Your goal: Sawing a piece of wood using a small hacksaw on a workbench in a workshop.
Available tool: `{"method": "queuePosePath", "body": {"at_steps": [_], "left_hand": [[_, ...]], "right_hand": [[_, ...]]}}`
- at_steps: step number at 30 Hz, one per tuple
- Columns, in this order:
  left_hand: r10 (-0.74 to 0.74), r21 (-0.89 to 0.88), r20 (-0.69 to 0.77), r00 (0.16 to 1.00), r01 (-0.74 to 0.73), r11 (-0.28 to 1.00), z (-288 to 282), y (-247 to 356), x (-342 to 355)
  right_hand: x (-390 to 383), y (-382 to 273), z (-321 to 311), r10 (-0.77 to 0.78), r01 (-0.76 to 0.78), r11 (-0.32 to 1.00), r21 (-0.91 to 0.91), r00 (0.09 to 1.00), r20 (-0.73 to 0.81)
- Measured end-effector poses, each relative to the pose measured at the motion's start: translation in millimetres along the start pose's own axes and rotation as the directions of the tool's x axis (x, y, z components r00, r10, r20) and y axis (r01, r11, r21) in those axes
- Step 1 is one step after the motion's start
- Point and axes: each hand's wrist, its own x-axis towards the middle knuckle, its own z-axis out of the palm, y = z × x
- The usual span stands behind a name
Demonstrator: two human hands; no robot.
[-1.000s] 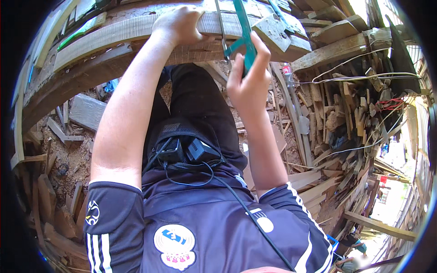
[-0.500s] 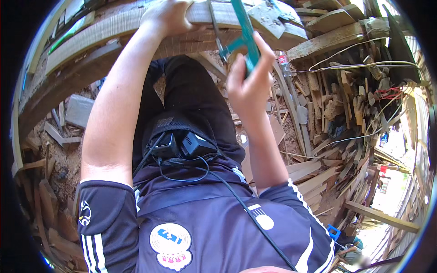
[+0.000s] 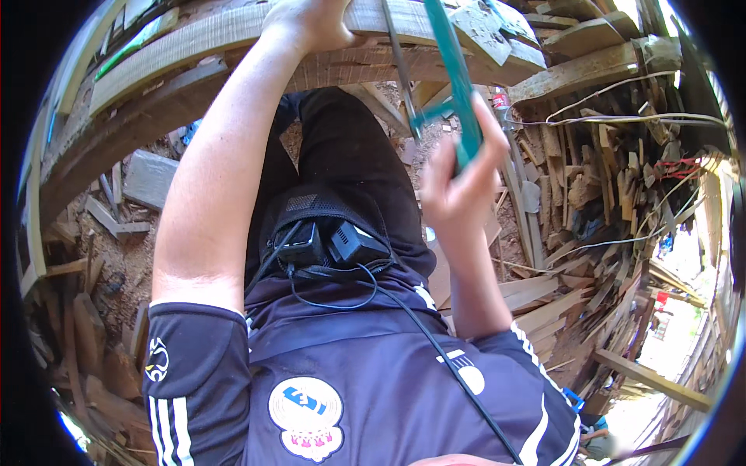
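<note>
My right hand [image 3: 466,171] is wrapped round the near end of a green-framed hacksaw [image 3: 451,58], which runs up past the top edge of the picture. Its thin dark blade [image 3: 400,70] crosses the near edge of a thick wooden beam [image 3: 210,43]; the contact itself is hard to make out. To the left of the saw, my left hand [image 3: 311,23] grips the beam, its thumb lying over the near edge. The upper frame edge cuts off its other fingers. The beam lies crosswise in front of my legs.
A grey flat piece [image 3: 149,179] lies on the sawdust-strewn ground at left. Piled wood scraps [image 3: 598,163] fill the right side, with loose pale cables [image 3: 622,118] across them. A black device [image 3: 357,242] with a cord rests at my waist.
My right hand has drawn the hacksaw back toward my body and slightly right. The left hand stays on the beam; the whole view has shifted a little.
</note>
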Motion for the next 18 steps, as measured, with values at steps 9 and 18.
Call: {"method": "queuePosePath", "body": {"at_steps": [9,18], "left_hand": [[0.057,0.016,-0.08,0.995,-0.056,0.998,31.7,-22.5,0.1],[0.061,0.001,-0.091,0.994,-0.061,0.998,19.0,-16.1,-1.1]], "right_hand": [[23.4,-15.5,13.9,0.008,-0.018,0.994,0.107,0.995,0.096],[7.3,-29.2,-0.3,-0.022,0.021,0.999,0.029,0.999,0.042]]}}
